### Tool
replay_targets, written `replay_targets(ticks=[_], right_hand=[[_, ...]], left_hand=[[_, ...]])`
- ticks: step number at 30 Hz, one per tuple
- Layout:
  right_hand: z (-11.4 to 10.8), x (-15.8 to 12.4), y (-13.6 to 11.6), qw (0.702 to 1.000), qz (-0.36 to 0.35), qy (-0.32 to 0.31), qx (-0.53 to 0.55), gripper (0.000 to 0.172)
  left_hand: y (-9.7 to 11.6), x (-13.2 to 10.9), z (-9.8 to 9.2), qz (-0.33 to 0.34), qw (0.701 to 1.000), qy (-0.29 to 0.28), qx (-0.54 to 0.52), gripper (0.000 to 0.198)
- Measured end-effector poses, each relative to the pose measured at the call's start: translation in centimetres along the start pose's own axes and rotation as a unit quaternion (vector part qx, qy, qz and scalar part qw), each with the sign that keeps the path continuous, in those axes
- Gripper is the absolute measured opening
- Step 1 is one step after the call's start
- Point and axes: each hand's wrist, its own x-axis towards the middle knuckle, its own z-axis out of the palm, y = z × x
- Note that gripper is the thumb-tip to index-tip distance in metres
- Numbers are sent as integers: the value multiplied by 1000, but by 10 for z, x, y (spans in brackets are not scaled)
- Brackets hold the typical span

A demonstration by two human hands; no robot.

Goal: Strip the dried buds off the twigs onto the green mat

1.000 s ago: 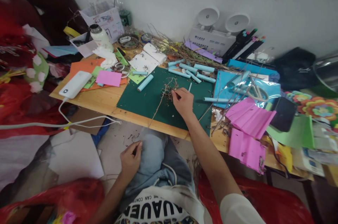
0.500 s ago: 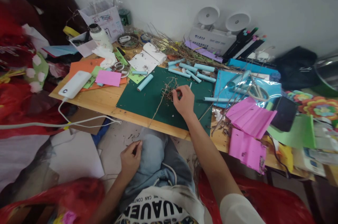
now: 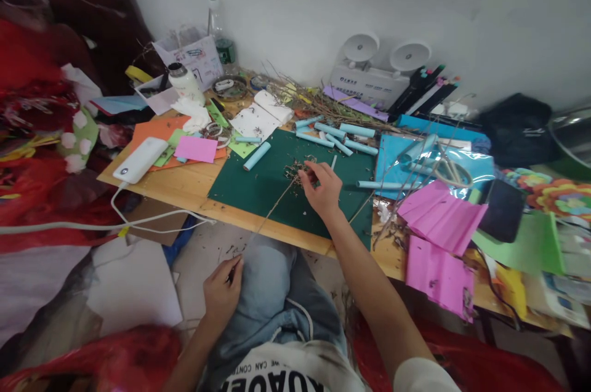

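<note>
- Head view: right hand point(image 3: 323, 188) is over the green mat point(image 3: 252, 192), fingers curled, tips pinched on the bushy top of a dry twig point(image 3: 271, 212).
- Twig slants from the mat centre down to 7 o'clock, past the edge of the surface point(image 3: 184, 178) and out over the floor.
- Left hand point(image 3: 221, 293) is low, beside the knee point(image 3: 272, 284) in jeans, closed, pinching the twig's thin lower end.
- Small bits of twig litter the mat around the right hand.
- One blue paper roll point(image 3: 257, 156) lies on the mat at 10 o'clock of the right hand, well apart from it.
- Bunch of blue rolls point(image 3: 339, 132) at 12 o'clock of the right hand, along the mat's far edge.
- Another blue roll point(image 3: 381, 184) at 3 o'clock of the right hand, near the mat's right edge.
- Folded pink paper point(image 3: 441, 210) further out at 3 o'clock, on the surface.
- Pile of loose twigs point(image 3: 318, 100) at 12 o'clock, near the wall.
- White power bank point(image 3: 141, 160) at 9 o'clock of the mat, cable point(image 3: 157, 220) hanging off the edge.
- Pink note point(image 3: 196, 149) and orange paper point(image 3: 154, 129) lie just beside the power bank.
- White bottle point(image 3: 185, 82) upright at 11 o'clock.
</note>
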Motion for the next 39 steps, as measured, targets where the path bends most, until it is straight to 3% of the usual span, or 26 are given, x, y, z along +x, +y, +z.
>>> replay_targets(ticks=[9, 15, 18, 29, 35, 39], right_hand=[[2, 1, 5, 998, 17, -23, 47, 26], [3, -2, 8, 994, -58, -52, -73, 27], [6, -3, 8, 991, -59, -53, -113, 28], [3, 2, 19, 993, 7, 72, -94, 30], [4, 0, 15, 992, 33, -15, -122, 25], [2, 1, 12, 993, 38, -31, -107, 29]], left_hand=[[2, -3, 1, -26, 999, -34, -7, 19], [6, -8, 0, -53, 998, -36, -3, 20], [9, -12, 0, -45, 998, -51, -14, 20], [3, -16, -1, -67, 997, -36, -13, 22], [-2, -19, -7, -76, 996, -39, -2, 22], [2, -21, -12, -68, 997, -41, -1, 21]])
